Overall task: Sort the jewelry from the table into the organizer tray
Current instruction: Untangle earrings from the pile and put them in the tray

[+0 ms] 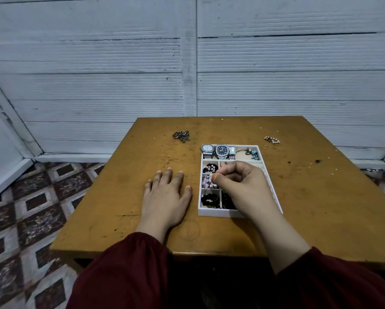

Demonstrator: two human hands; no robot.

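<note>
The white organizer tray point(218, 212) sits right of the counter's point(131, 175) middle. Its long axis runs from the near edge toward the far edge, with the single-row watch end pointing away from the person.

The right hand point(242, 186) reaches over the tray from the near right. Its fingers point(216, 178) are curled, and thumb and forefinger meet in a tight pinch directly above the middle compartment on the left side, where the pink beaded piece point(207, 182) lies. The pinch appears to hold a bit of that piece, probably to settle it within its walls, though the contact is too small to be sure.

The left hand point(167, 197) lies flat, palm down, on the counter just beside the tray's left wall. Its fingers are straight and spread and hold nothing, and it is likely braced there for balance.

Three watches point(222, 151) fill the far-left compartment, lined up side by side with faces up. Black beads point(209, 200) fill the near-left one.

Three pieces remain unsorted. A dark chain point(181, 136) is heaped toward the far-left corner, and a pearl bracelet point(272, 139) stretches crosswise toward the far-right. A thin ring point(265, 147) lies just beside the tray's far-right corner.
</note>
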